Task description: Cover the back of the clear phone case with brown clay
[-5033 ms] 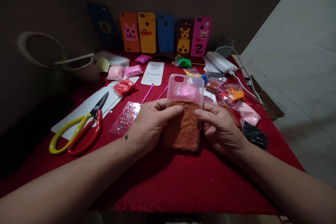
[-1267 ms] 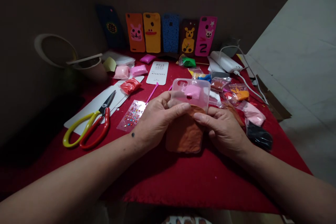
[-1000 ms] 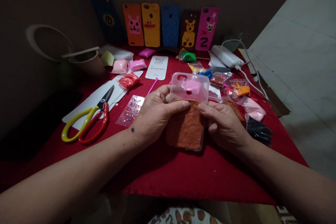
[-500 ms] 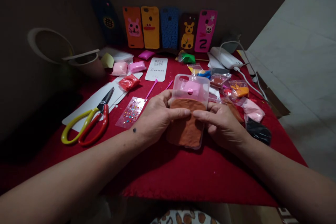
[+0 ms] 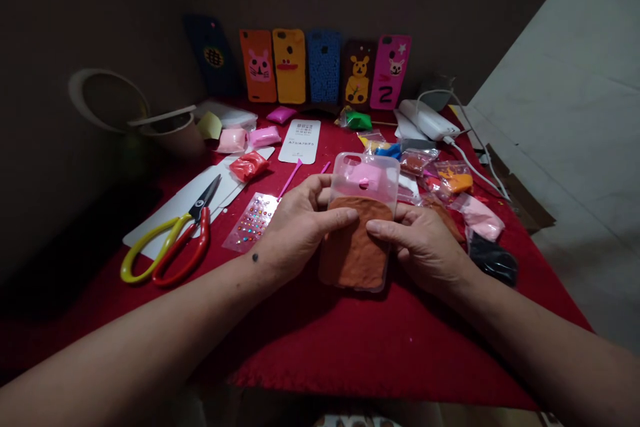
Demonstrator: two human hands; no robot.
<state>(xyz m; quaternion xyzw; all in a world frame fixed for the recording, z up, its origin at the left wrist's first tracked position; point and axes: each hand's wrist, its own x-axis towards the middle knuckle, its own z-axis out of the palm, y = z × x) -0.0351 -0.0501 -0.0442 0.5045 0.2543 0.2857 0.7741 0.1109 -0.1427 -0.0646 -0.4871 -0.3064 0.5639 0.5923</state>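
Observation:
Between my two hands is a clear phone case (image 5: 343,180), tilted up above the table. Brown clay (image 5: 355,257) is spread over its lower part, while the top with the camera cutout is bare. My left hand (image 5: 310,217) grips the left edge, its thumb flat on the clay and its fingers behind the case. From the right side, my right hand (image 5: 420,233) holds the other edge, thumb also pressing the clay. Through the bare top a pink packet shows. Left of my left hand lies a sheet of gem stickers (image 5: 253,220).
Scissors (image 5: 183,237) with yellow and red handles lie on white card at left. Several clay packets, including a black one (image 5: 493,260), spread at right. Decorated phone cases (image 5: 325,70) lean on the back wall. A white power bank (image 5: 430,121) trails a cable.
The whole scene sits slightly lower in view. Both thumbs have shifted a little on the clay, and the left one has moved slightly away from the right.

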